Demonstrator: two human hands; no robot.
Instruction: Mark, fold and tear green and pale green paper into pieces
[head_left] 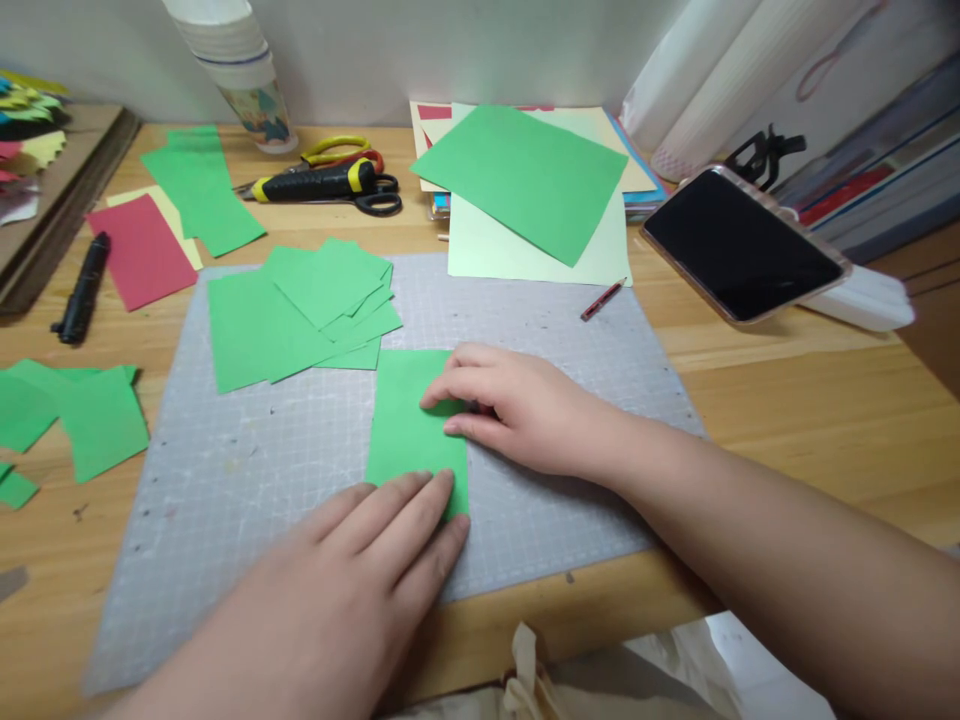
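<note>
A green sheet of paper (pixel 409 425) lies on the grey gridded cutting mat (pixel 540 530). Across its near end, my left hand (pixel 367 560) rests flat with fingers stretched out, hiding the lower edge. My right hand (pixel 502 405) touches the sheet's right side, its fingers bent and the thumb apart from them. A dark spot shows between that thumb and the fingers, too small to make out. Just beyond the sheet, several overlapping green paper pieces (pixel 247 330) sit on the mat's far left part.
Behind the mat are scissors (pixel 379 195), a black-and-yellow tool (pixel 307 184), a paper cup stack (pixel 255 100) and a large green sheet (pixel 525 180) on other papers. A pencil stub (pixel 602 300) and a phone (pixel 742 245) are at right; a black pen (pixel 84 290) and green scraps (pixel 105 420) at left.
</note>
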